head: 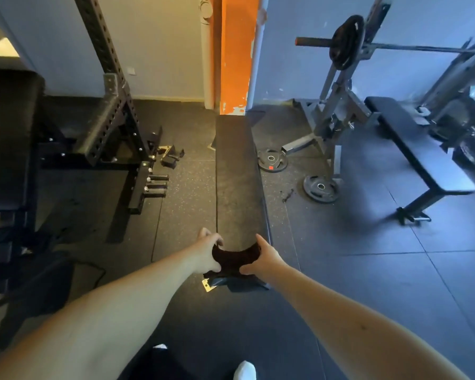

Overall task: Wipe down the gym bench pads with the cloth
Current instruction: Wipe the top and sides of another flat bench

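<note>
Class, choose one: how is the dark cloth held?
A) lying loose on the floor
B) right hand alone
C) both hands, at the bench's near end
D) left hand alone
C: the left hand and right hand each grip a side of the cloth over the bench pad's near end.

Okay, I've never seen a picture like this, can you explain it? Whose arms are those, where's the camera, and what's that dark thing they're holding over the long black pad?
There is no machine here. A person wears one wide-angle camera on the head, looking forward and down, so both bare arms reach in from the bottom of the picture. The left hand and the right hand each grip one end of a dark cloth, held between them at the near end of a long black bench pad. On the floor to the pad's right lie two weight plates. Further right stand another bench and a barbell loaded on its rack.
</note>
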Motion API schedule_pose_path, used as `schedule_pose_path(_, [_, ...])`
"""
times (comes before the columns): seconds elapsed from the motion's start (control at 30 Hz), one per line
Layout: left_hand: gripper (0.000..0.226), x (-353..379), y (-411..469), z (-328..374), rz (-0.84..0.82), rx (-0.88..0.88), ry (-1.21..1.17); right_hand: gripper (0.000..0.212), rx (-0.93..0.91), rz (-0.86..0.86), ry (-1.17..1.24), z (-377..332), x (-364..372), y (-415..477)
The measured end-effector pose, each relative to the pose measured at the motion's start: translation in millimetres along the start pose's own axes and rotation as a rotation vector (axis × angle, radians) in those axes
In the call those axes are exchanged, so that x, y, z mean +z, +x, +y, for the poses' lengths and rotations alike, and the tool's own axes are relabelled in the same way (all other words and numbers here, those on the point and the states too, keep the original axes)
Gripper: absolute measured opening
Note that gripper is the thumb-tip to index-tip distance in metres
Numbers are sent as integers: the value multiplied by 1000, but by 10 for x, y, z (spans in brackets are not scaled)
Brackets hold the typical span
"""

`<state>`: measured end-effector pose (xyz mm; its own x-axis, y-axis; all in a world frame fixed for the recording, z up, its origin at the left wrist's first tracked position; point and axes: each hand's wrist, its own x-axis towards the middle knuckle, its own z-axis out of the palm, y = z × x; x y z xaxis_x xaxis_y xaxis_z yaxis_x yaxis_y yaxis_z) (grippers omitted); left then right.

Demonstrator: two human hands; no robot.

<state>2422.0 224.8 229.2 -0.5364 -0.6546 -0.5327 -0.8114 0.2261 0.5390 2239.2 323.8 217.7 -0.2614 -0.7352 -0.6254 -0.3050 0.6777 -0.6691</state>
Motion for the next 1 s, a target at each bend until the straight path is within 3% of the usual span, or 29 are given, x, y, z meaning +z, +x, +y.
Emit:
schedule_pose_path(0.07, [54,79,119,-133,-53,25,72,105,11,1,-58,82,105,50])
schedule_pose_path(0.2, [39,110,383,-487,-139,90,166,48,46,52,-133,160,381,158])
schedule_pose_path(0.27, [28,118,500,-632,-143,118,193,34,82,126,-96,173,538,164])
schedule_pose_path(0.47, [20,286,902,-844,-138,240,273,31,231,401,124,313,892,367])
schedule_pose_path(0.63, [12,659,1115,-962,-159,210,107,26,281,632,405,601,1163,697])
schedule_pose_path(0.8, [9,1143,1512,-1045,-86,174,-33,26,283,719,654,949,1393,1190])
schedule_pose_path(1.0, [9,1875,2105,-1187,-44,129,-173,30,282,784,769,1599,1593,1798])
